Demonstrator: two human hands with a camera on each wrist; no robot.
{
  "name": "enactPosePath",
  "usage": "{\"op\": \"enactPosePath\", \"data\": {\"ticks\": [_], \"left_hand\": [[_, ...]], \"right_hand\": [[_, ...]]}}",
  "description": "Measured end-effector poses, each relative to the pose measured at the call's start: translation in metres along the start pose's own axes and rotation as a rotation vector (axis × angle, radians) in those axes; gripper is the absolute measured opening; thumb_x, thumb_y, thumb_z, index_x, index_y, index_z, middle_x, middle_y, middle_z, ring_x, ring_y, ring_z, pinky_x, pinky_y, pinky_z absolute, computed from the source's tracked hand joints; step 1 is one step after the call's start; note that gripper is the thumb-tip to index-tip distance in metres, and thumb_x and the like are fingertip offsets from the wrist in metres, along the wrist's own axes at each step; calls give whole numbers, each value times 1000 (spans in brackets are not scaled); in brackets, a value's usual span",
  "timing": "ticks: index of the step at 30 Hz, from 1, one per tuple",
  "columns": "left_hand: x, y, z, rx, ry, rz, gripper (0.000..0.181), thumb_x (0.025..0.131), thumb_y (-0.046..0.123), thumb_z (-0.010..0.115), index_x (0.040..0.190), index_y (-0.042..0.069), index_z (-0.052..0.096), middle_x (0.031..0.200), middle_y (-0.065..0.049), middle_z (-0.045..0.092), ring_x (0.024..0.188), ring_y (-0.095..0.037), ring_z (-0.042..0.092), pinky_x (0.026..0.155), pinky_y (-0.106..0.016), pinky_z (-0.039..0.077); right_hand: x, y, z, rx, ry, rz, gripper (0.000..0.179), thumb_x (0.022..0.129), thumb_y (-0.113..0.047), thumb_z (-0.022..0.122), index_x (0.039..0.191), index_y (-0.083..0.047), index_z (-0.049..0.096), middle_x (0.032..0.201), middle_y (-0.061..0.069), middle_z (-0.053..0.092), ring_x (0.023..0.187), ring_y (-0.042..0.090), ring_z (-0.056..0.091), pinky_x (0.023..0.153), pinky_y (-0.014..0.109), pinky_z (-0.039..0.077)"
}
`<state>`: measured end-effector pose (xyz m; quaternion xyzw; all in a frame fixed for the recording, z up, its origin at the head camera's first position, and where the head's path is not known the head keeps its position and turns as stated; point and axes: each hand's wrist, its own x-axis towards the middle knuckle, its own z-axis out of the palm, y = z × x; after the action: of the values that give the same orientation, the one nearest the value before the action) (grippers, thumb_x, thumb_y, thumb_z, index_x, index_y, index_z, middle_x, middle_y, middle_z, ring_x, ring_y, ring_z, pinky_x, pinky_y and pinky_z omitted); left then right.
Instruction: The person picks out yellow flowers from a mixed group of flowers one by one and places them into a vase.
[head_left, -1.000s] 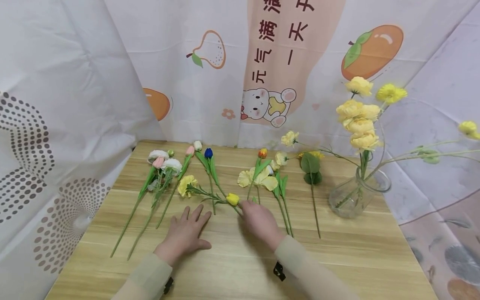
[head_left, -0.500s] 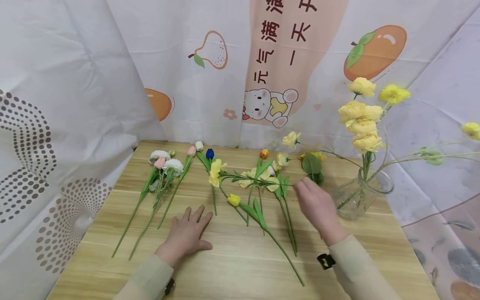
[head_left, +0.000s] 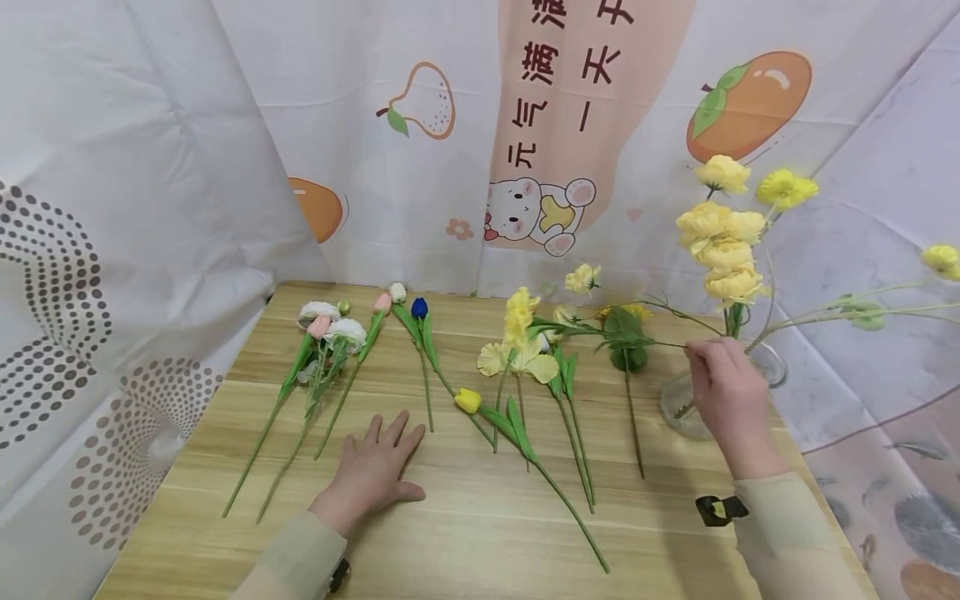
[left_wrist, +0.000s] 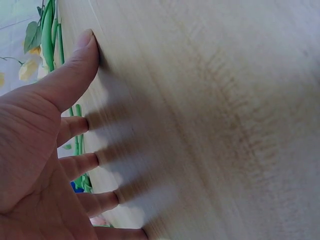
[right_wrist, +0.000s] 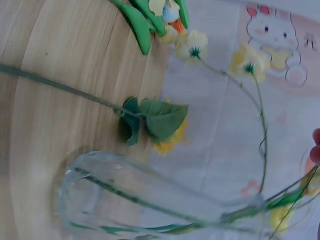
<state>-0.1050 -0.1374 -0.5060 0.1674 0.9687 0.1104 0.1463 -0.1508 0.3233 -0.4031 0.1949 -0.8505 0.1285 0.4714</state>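
Several artificial stems with soft cloth-like heads lay in a row on the pale wood-grain table (head_left: pixel 480 533), where the left hand (head_left: pixel 371 475) rested flat with fingers spread, holding nothing. Further right, the right hand (head_left: pixel 723 392) pinched the thin green stem of a yellow flower (head_left: pixel 519 315), held level above the table beside the rounded clear glass vase (head_left: pixel 686 400) of yellow blooms. Only the right wrist view showed stems inside the glass; printed fabric sheets (head_left: pixel 150 167) hung behind.
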Motion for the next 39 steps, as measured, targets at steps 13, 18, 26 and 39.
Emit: {"op": "enactPosePath", "data": {"ticks": [13,18,26,39], "left_hand": [[1,0,1,13,-5,2,94,79,60,78,156,18,44,166,-16,30,146,-56,28,101,-84,28],[0,0,1,-5,-8,-3,95,79,59,79,156,18,44,166,-16,29,146,-57,26,102,-84,26],[0,0,1,-12,-10,-4,95,79,59,79,156,17,44,166,-16,29,147,-56,26,102,-84,26],[9,2,-3,-29,10,-12,79,89,54,73,153,15,48,160,-19,38,142,-56,34,101,-80,34]], "right_hand": [[-20,25,-8,-12,115,564,19,99,-8,65,104,10,69,93,26,73,81,-30,38,74,1,30],[-27,32,-11,-32,191,755,23,99,-12,66,102,10,69,82,-21,63,76,-24,39,74,6,32],[-37,45,-11,-85,197,731,24,94,-8,68,92,16,69,78,1,47,89,8,42,89,43,34],[-57,13,-3,-82,162,588,17,96,-5,57,94,12,57,85,11,48,84,26,43,80,37,29]]}}
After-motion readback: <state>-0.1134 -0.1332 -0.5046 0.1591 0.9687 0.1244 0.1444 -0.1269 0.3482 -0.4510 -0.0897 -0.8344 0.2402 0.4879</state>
